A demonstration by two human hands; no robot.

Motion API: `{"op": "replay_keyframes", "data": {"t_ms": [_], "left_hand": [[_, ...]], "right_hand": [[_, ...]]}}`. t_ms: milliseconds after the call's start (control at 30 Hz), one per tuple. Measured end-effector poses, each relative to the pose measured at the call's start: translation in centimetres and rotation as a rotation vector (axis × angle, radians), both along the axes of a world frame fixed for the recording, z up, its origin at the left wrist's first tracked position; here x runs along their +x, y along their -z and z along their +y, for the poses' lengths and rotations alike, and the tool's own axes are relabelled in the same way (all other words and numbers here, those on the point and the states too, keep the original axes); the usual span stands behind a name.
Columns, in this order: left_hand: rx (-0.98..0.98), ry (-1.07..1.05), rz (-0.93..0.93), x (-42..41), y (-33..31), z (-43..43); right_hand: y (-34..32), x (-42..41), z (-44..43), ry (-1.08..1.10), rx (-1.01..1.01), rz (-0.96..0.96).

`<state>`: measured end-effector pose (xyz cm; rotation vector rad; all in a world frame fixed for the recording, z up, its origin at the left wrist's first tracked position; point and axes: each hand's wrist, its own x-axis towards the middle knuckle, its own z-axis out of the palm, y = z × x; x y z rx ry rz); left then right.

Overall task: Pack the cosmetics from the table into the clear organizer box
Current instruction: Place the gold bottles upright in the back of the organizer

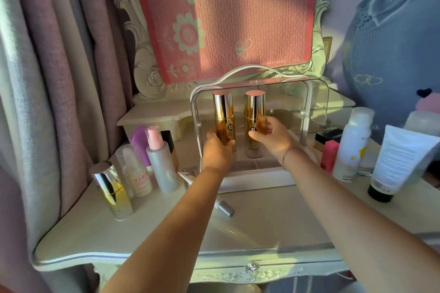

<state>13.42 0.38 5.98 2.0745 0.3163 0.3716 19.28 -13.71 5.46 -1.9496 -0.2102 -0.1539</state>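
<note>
The clear organizer box (307, 102) stands at the back middle of the dressing table, its front open and its white base (257, 179) facing me. Two tall gold bottles stand upright inside it. My left hand (217, 151) is wrapped around the lower part of the left gold bottle (222, 112). The right gold bottle (254, 107) is held at mid-height by my right hand (271, 137). On the table to the left stand a gold-capped bottle (112, 188), a small clear bottle (137, 173) and a frosted pink-pump bottle (160, 162).
Right of the box stand a pink item (329, 154), a white spray can (352, 145) and a white tube with a black cap (397, 162). A small silver-capped tube (223, 207) lies on the table under my left forearm. A curtain hangs at left.
</note>
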Motion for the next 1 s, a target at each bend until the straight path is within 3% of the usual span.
{"op": "replay_keyframes", "data": {"t_ms": [67, 133, 200, 267, 433, 733, 867, 1000], "left_hand": [[0.008, 0.025, -0.072, -1.9, 0.1, -0.3], [0.133, 0.064, -0.220, -5.2, 1.1, -0.5], [0.374, 0.063, -0.316, -8.3, 2.9, -0.2], [0.540, 0.070, -0.285, -10.0, 4.3, 0.4], [0.520, 0.223, -0.284, -10.6, 4.8, 2.1], [0.527, 0.235, -0.355, -10.6, 4.8, 2.6], [0.531, 0.241, -0.358, -10.7, 5.0, 2.6], [0.503, 0.224, -0.341, -10.7, 5.2, 2.5]], "right_hand": [[0.0, -1.8, 0.1, 0.194, 0.005, -0.136], [0.2, -3.9, 0.7, 0.280, 0.015, -0.302], [0.2, -5.0, 1.9, 0.155, -0.017, -0.276], [0.1, -4.9, 3.5, 0.022, -0.141, -0.154], [0.2, -3.3, 6.6, 0.021, -0.356, -0.104], [0.6, -2.1, 9.7, 0.099, -0.454, -0.101], [0.8, -3.0, 9.0, 0.099, -0.361, -0.152], [1.2, -4.2, 5.1, 0.402, -0.176, -0.362]]}}
